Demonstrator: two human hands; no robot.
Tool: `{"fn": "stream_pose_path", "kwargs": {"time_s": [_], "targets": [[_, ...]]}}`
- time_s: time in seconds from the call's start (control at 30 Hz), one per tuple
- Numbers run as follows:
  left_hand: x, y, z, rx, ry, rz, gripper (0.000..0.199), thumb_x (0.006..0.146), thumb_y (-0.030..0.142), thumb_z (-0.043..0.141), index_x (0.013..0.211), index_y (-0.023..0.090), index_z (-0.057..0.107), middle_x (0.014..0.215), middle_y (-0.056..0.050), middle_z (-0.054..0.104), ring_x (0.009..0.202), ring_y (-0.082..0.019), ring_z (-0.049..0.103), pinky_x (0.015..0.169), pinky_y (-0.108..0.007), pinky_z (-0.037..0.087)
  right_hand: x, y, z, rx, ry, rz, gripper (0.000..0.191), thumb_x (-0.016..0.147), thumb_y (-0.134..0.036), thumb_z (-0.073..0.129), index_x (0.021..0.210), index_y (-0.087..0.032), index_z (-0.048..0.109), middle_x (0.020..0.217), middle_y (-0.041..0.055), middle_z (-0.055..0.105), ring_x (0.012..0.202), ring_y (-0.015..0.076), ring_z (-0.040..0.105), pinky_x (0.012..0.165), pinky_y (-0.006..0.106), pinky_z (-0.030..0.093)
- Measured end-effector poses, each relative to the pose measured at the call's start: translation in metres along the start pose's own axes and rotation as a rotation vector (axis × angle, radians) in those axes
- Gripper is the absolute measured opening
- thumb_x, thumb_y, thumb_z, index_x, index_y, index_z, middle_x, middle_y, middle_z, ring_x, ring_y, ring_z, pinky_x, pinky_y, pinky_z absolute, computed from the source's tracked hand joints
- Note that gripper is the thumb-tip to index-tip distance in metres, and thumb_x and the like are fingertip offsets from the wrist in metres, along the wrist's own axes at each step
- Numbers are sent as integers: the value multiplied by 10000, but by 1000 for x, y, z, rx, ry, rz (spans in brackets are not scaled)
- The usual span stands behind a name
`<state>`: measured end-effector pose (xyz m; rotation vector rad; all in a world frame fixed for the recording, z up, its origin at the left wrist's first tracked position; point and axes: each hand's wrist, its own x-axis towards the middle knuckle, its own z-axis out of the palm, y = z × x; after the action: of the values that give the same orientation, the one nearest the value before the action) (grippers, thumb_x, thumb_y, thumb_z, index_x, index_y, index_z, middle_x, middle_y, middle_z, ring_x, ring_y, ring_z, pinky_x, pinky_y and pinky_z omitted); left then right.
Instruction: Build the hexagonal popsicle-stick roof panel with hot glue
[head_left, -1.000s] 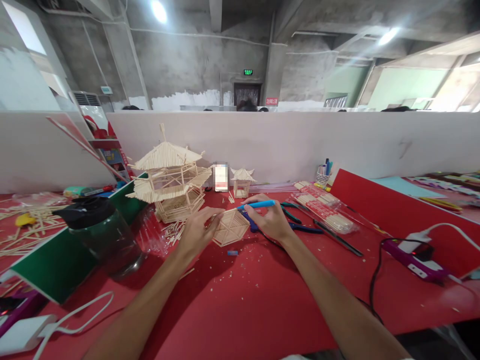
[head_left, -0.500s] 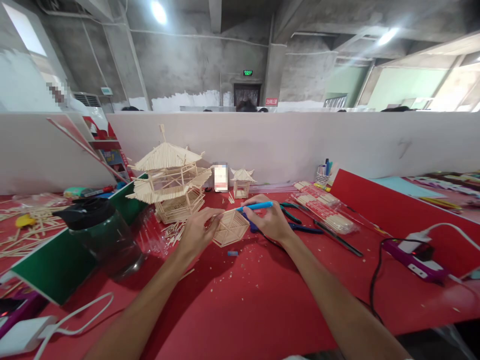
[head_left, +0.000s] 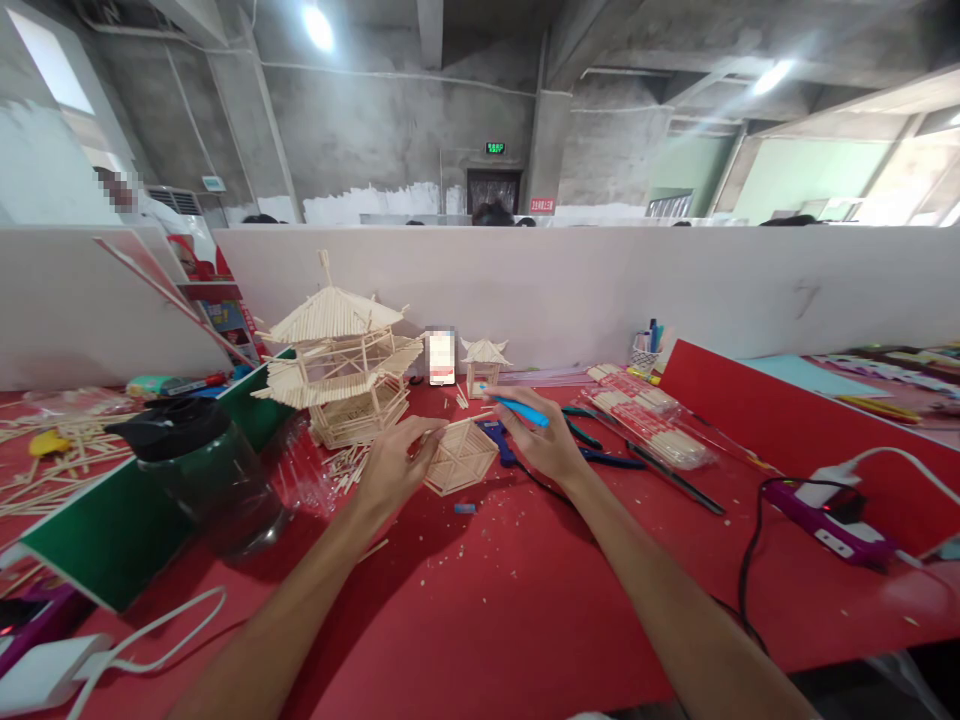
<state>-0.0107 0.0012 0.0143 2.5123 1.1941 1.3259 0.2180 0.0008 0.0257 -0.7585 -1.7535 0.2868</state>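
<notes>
My left hand (head_left: pixel 399 462) is closed at the left edge of a hexagonal panel of thin wooden sticks (head_left: pixel 459 458), its fingertips pinched at the panel's upper left. A single stick (head_left: pixel 471 418) runs along the panel's top edge, between my two hands. My right hand (head_left: pixel 546 436) is closed round a blue pen (head_left: pixel 520 408), which slants with its tip up and to the left. Just right of the panel lies a blue glue gun (head_left: pixel 496 440), partly behind my right hand. A small blue piece (head_left: pixel 465 508) rests on the red table (head_left: pixel 465 620) below the panel.
Behind stand a large stick pavilion (head_left: pixel 337 360), a small one (head_left: pixel 486 362) and a phone (head_left: pixel 442 358). A dark-lidded jug (head_left: pixel 202 470) is at left. Pliers (head_left: pixel 611 459), bagged sticks (head_left: pixel 656 425) and a purple power strip (head_left: pixel 832 525) lie at right.
The blue pen has tilted and its tip has lifted off the stick at the panel's top edge. My right hand has shifted slightly; my left hand has stayed in place.
</notes>
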Motion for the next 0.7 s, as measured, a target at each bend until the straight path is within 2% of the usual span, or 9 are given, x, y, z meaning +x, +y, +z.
{"fn": "stream_pose_path", "kwargs": {"time_s": [0.13,0.27,0.37,0.43,0.53,0.63,0.7], "targets": [[0,1,0,-4,-13,-16,262,949,341,471,999,200,686,990,-55,730,913,-193,662,831,-313,500,-1,3,0,-17,-85,-30,212,875,-262,564,1047,-240,687,1058,59,708,1006,220,652,907,357,499],[0,-2,0,-17,-13,-49,270,936,367,497,1086,202,649,995,-55,717,916,-192,651,838,-317,487,-1,7,4,54,13,47,167,861,-273,574,965,-217,692,959,52,713,906,209,669,833,334,522],[1,-11,0,-68,12,-109,337,915,385,529,1195,201,571,890,-28,690,801,-168,633,793,-304,482,1,10,5,106,95,92,142,847,-287,599,930,-216,688,922,45,709,862,200,667,802,326,526],[3,-22,-1,-93,16,-153,347,906,391,531,1189,191,555,846,-20,669,744,-159,612,744,-293,479,1,11,4,128,104,101,137,840,-294,613,929,-219,685,919,42,707,848,195,663,786,320,525],[6,-39,-5,-82,-13,-207,274,894,385,515,1047,175,601,896,-52,676,784,-173,622,732,-296,478,2,9,2,151,39,109,133,836,-297,628,927,-215,680,894,36,696,817,181,656,762,308,524],[6,-53,-9,-44,-123,-239,234,874,373,505,907,170,616,843,-57,688,762,-186,636,693,-297,473,3,6,1,176,-92,110,135,837,-308,636,914,-203,674,880,38,686,808,172,650,755,298,524],[4,-60,-9,-18,-210,-266,217,859,363,513,887,173,614,791,-49,689,720,-191,639,670,-299,469,2,5,1,193,-177,113,139,846,-313,626,919,-203,670,884,41,684,807,169,650,746,292,526]]}}
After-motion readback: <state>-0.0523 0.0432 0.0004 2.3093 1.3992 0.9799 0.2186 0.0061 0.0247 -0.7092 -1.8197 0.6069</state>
